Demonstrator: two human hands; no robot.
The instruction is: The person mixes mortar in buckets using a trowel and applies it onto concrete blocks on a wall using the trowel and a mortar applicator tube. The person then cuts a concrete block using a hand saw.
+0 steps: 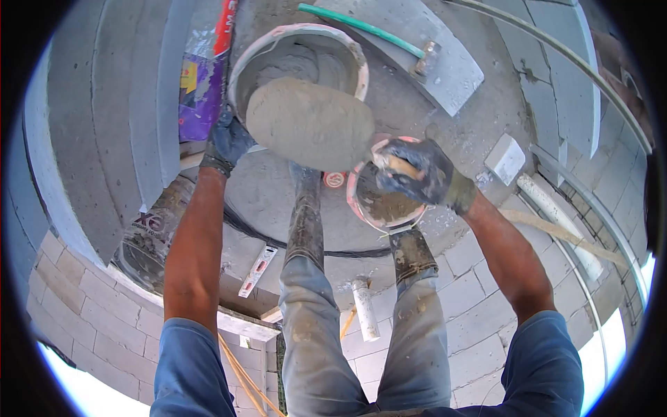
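Observation:
My gloved right hand (424, 170) grips the wooden handle (401, 167) of a trowel. The broad, rounded trowel blade (313, 125) is covered in grey mortar and reaches left across the near side of a large bucket (361, 62). Wet mortar (295, 62) lies in that bucket. Below my right hand stands a smaller bucket (353, 198) with a mortar-smeared inside. My gloved left hand (231, 141) is closed beside the large bucket's lower left side. Its fingertips are partly hidden, so what they hold cannot be made out.
A hammer with a green handle (365, 29) lies on a pale slab (455, 87). Purple packaging (198, 104) stands left of the large bucket. A small level (258, 271) lies near my boots. Hoses, pipes (556, 222) and a block piece (506, 158) are at right.

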